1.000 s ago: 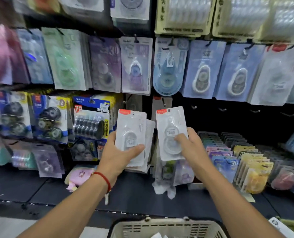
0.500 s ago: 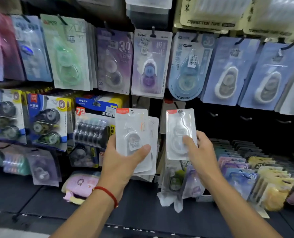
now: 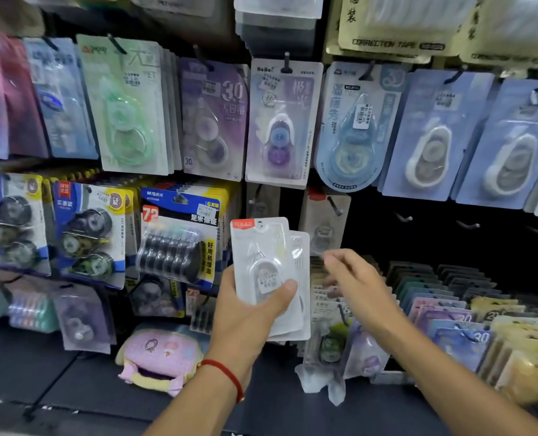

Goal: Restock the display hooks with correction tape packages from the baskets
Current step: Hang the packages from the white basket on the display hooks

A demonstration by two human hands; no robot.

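Note:
My left hand (image 3: 249,322) grips a small stack of white correction tape packages (image 3: 267,265) with red corner labels, held upright in front of the display wall. One matching package (image 3: 322,234) hangs on a display hook (image 3: 335,206) just right of and behind the stack. Below that hanging package is my right hand (image 3: 359,287), holding nothing, with its blurred fingers loosely spread. No basket is in view.
Three bare hooks (image 3: 404,218) stick out of the dark panel to the right. Rows of other packaged tapes (image 3: 280,121) hang above and left. Boxed stacks of packages (image 3: 450,313) fill the shelf at right. A pink plush case (image 3: 161,357) lies on the shelf.
The single package that my right hand held now hangs on the hook, and that hand has let go and drawn back empty. The view has moved closer and the basket has dropped out of sight.

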